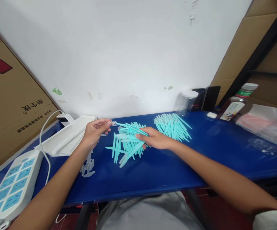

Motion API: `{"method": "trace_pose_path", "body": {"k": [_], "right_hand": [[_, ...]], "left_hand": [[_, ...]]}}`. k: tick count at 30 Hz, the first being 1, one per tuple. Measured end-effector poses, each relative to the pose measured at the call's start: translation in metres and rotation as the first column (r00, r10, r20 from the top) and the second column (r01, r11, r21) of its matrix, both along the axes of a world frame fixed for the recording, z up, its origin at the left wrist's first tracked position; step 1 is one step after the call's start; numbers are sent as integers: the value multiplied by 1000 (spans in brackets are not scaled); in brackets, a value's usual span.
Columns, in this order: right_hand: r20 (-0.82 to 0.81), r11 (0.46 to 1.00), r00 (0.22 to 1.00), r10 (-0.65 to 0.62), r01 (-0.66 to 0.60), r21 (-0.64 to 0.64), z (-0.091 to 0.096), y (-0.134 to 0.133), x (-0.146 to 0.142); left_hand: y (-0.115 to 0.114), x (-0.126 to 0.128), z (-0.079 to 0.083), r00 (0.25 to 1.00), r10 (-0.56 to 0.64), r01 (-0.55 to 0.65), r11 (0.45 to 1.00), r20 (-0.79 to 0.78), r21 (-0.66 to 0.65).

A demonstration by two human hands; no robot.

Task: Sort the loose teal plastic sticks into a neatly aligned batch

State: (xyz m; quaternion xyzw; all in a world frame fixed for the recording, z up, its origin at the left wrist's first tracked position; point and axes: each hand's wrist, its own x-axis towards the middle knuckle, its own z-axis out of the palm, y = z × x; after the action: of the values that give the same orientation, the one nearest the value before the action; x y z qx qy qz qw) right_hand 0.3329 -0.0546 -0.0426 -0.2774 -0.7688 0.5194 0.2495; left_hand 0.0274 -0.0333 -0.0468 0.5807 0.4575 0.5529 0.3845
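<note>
Teal sticks (126, 145): lying in a loose heap on the blue bench (167, 172), about midway between its front and back edges and a little left of centre.
Right hand (156, 139): resting on the heap's right side, fingers curling closed around several sticks and gripping them.
Left hand (94, 131): hovering just left of the heap, with thumb and fingertips pinching a small pale piece (113, 122) that is pointing at the topmost sticks.
Clear pieces (88, 166): lying scattered on the bench beside the left forearm, nearer the front edge.
Second heap (172, 126): sitting right of the first and apart from it, close to the back edge.
White packets (67, 139): lying stacked toward the back-left corner.
Power strip (11, 188): lying at the front-left corner, with its white cable running back toward the wall.
Jar (187, 101) and bottle (236, 102): standing along the back edge, toward the right end.
</note>
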Motion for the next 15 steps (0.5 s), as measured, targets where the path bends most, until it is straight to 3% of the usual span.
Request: {"method": "trace_pose_path", "body": {"k": [8, 15], "right_hand": [[-10, 999, 1000, 17, -17, -27, 0, 0, 0], [-22, 993, 997, 69, -71, -93, -7, 0, -2]], "left_hand": [[-4, 5, 2, 998, -9, 9, 1000, -70, 2], [-11, 12, 2, 987, -87, 89, 996, -138, 3]]}}
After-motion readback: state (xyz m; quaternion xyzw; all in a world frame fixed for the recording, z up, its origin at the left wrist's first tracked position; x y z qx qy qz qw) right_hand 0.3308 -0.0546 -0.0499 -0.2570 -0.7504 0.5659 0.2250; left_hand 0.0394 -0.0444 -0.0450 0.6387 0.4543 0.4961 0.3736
